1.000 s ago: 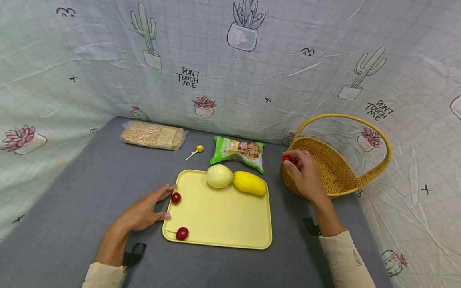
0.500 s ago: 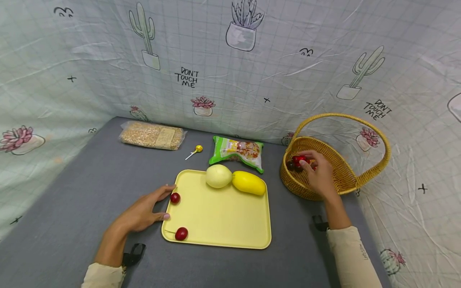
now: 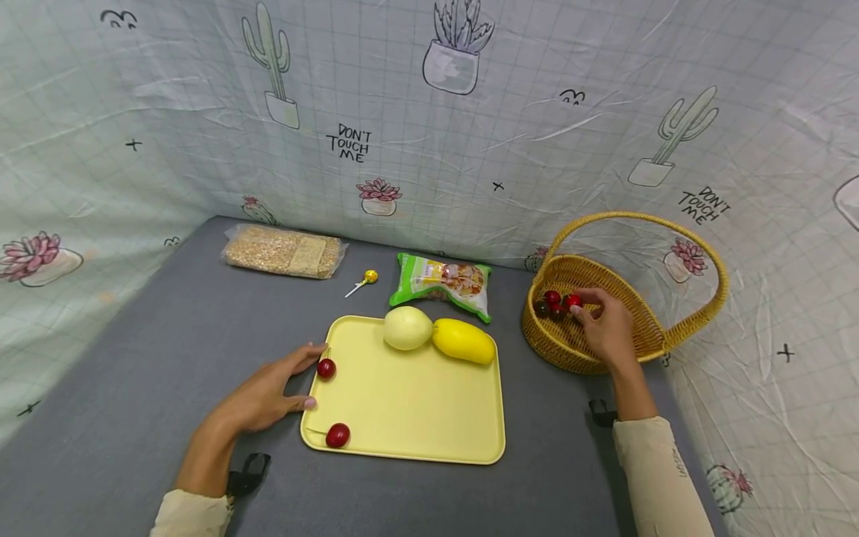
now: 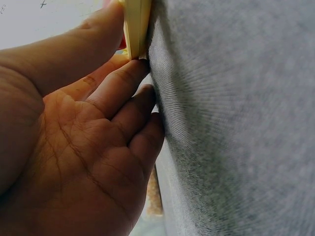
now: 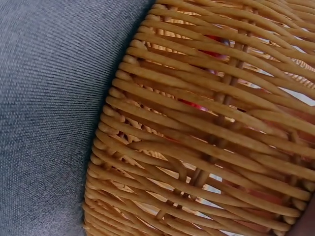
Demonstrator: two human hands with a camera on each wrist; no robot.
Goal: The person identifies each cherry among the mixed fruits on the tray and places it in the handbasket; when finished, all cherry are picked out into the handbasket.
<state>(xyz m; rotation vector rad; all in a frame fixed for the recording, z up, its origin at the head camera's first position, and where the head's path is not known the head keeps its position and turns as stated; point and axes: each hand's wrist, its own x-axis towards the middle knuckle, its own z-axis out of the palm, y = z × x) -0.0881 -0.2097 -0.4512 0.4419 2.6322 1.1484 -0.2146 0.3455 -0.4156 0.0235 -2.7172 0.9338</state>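
Observation:
My right hand [image 3: 606,321] reaches into the wicker basket [image 3: 546,344], thumb and forefinger pinching a red cherry [image 3: 573,300]. Several dark red cherries [image 3: 552,297] lie beside it at the basket's left side. In the right wrist view the basket's woven wall [image 5: 197,108] hides most of that hand. At the yellow tray [image 3: 409,403], my left hand [image 3: 265,391] rests against the left edge, thumb and forefinger spread along the rim. One cherry [image 3: 326,368] sits on the tray near the left forefinger, and another cherry [image 3: 338,435] with a stem lies at the front left corner.
A pale yellow round fruit [image 3: 408,328] and a longer yellow fruit [image 3: 464,341] lie along the tray's back. Behind are a green and white snack packet [image 3: 443,283], a lollipop [image 3: 367,278] and a bag of grains [image 3: 282,251]. The basket's handle [image 3: 634,215] arches high.
My right hand has moved right, from the basket's left rim to inside it. Several cherries now lie in the basket, while one stays in its fingers. The left hand has kept its place.

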